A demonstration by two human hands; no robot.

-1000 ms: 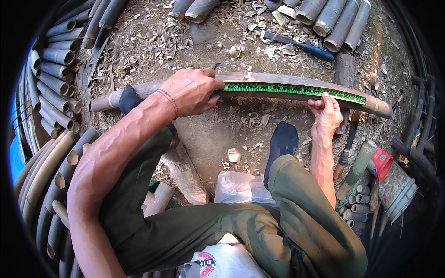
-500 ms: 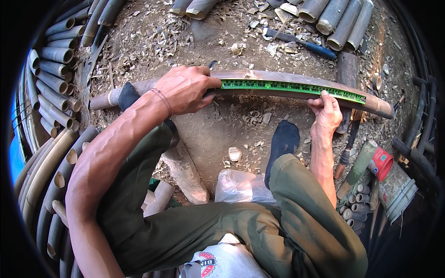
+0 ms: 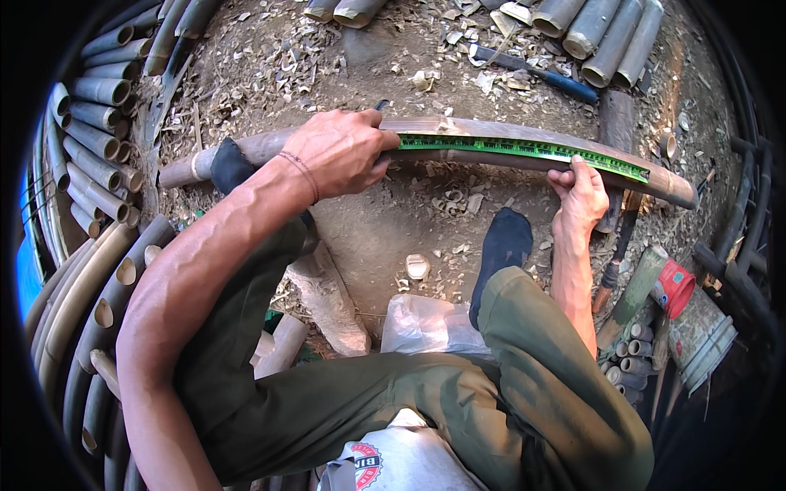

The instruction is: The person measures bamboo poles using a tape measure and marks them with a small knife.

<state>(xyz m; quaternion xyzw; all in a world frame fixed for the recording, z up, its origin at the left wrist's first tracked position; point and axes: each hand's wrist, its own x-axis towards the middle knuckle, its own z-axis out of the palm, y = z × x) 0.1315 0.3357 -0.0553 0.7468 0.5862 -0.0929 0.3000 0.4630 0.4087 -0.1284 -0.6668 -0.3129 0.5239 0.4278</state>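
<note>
Green printed tape (image 3: pixel 508 148) lies along the bamboo pole (image 3: pixel 499 132), its left end under the left hand (image 3: pixel 348 153), whose fingers curl closed on it; whether that palm also hides a case cannot be told. Near the other end, the right hand (image 3: pixel 581 196) pinches the strip, one digit's tip on top, the rest bent at the pole's near side.

The tape looks thin and light, springy lengthwise but easily twisted, so it is best pressed flat near each end. The pole is probably hard, stiff, heavier and inclined to roll; spread holds around its wall seem surest. Dark graduations fill the tape, too fine to read.

Both lie crosswise beyond the olive trousers (image 3: pixel 532 335), with a dark-socked left foot (image 3: pixel 232 166) at the pole's left part. Farther out, a blue-handled tool (image 3: pixel 561 83) rests among pale chips (image 3: pixel 422 80). Pale marks on a red container (image 3: pixel 673 289) are illegible. At the lower edge, the whitish shirt (image 3: pixel 426 470) carries a round red-and-black emblem (image 3: pixel 368 463) with bold lettering, upside down.
</note>
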